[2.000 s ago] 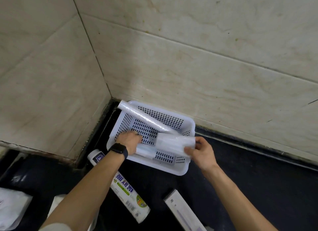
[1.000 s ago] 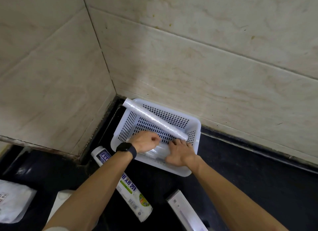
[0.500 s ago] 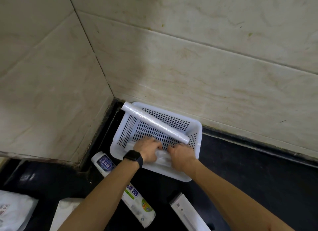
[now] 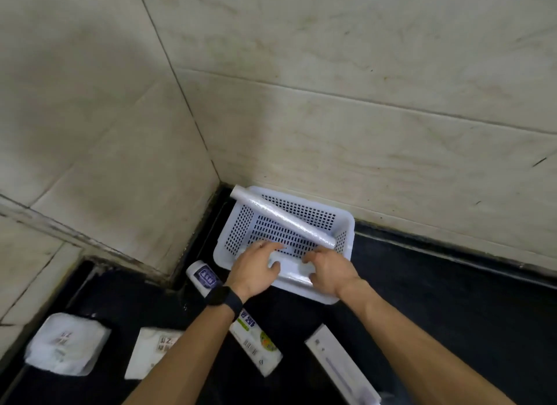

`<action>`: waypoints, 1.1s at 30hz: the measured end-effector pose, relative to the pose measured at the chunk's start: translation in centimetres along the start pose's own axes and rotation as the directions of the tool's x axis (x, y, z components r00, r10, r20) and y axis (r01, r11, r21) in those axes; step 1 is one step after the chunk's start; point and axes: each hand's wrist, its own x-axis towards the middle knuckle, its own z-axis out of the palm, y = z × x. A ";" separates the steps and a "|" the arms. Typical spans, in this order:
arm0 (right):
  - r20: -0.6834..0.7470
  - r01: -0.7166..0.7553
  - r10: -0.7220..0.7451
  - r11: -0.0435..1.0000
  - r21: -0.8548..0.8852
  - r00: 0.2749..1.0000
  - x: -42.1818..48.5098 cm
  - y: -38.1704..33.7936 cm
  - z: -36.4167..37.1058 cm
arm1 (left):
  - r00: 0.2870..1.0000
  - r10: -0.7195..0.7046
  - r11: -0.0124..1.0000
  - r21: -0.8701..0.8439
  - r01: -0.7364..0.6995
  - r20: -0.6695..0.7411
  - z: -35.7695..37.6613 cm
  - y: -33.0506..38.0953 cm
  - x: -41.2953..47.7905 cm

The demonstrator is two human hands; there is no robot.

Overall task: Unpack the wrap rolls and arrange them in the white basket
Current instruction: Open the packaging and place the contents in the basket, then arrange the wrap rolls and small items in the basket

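Both hands point(image 4: 297, 270) press 1 wrap roll point(image 4: 291, 267) flat at the white basket's point(image 4: 346, 223) 6 o'clock wall; next, fetch the packaged roll point(image 4: 238, 317).

A white basket point(image 4: 238, 229) pierced with rows of dark slots holds a glossy clear-white wrap roll point(image 4: 280, 216), the worktop point(image 4: 452, 299) is black, the wall tiles point(image 4: 361, 118) are mottled beige, and the wristband point(image 4: 224, 300) is black.

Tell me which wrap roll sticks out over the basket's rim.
The long bare roll lying diagonally in the white basket, its far end poking over the back-left corner. The roll under both hands lies inside.
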 end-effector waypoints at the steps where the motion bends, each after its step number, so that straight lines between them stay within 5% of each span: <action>1: -0.045 0.015 -0.013 0.999 0.039 0.999 -1.0 0.1 -0.1 | 0.997 0.020 0.999 -0.047 -0.024 -0.072 -0.2 -0.1 -1.6; 5: -0.267 0.110 -0.042 0.963 0.246 0.963 -6.8 -0.1 1.2 | 0.920 -0.063 0.989 -0.146 0.006 -0.386 0.9 -1.7 -9.0; 9: -0.330 0.185 -0.049 0.899 0.396 0.943 -11.7 -1.5 4.8 | 0.769 -0.317 0.948 -0.219 0.232 -0.555 3.4 -4.7 -15.2; 17: -0.063 0.097 -0.082 0.950 0.296 0.995 -12.5 -6.0 12.1 | 0.760 -0.522 0.804 0.074 0.590 -0.388 7.3 -10.2 -20.4; 21: 0.055 0.014 -0.021 0.990 0.140 0.998 -10.5 -8.5 14.8 | 0.768 -0.578 0.773 0.117 0.623 -0.276 8.1 -11.4 -20.6; 27: 0.028 -0.045 0.044 0.998 0.045 0.999 -8.5 -10.3 16.8 | 0.787 -0.586 0.786 0.099 0.610 -0.192 7.5 -11.8 -20.9; 30: 0.150 -0.116 0.062 0.917 0.383 0.987 -9.2 -10.0 15.4 | 0.753 -0.612 0.790 -0.131 0.599 -0.242 5.9 -10.8 -20.2; 33: 0.166 -0.095 -0.011 0.784 0.614 0.986 -12.4 -8.2 14.0 | 0.661 -0.685 0.659 -0.648 0.382 -0.307 3.4 -8.6 -18.7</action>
